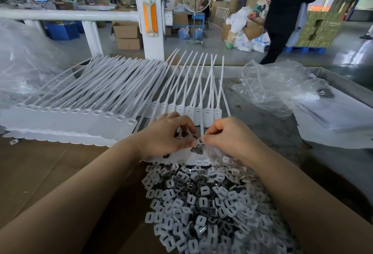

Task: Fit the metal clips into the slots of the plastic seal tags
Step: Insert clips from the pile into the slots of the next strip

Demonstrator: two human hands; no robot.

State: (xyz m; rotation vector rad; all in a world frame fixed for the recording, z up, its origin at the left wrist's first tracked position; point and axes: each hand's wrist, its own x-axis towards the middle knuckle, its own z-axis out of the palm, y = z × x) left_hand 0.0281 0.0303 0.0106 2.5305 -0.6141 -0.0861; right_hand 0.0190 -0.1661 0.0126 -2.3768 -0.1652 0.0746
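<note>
Hands curled, pinching metal clips

White post, cardboard boxes, crumpled plastic bag.

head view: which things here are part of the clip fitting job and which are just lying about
Part of the job:
- metal clips pinched between both hands
- clip pile
- seal tags in a row
- stacked seal tags
- left hand, right hand

Lying about:
- crumpled plastic bag
- cardboard boxes
- white railing post
</note>
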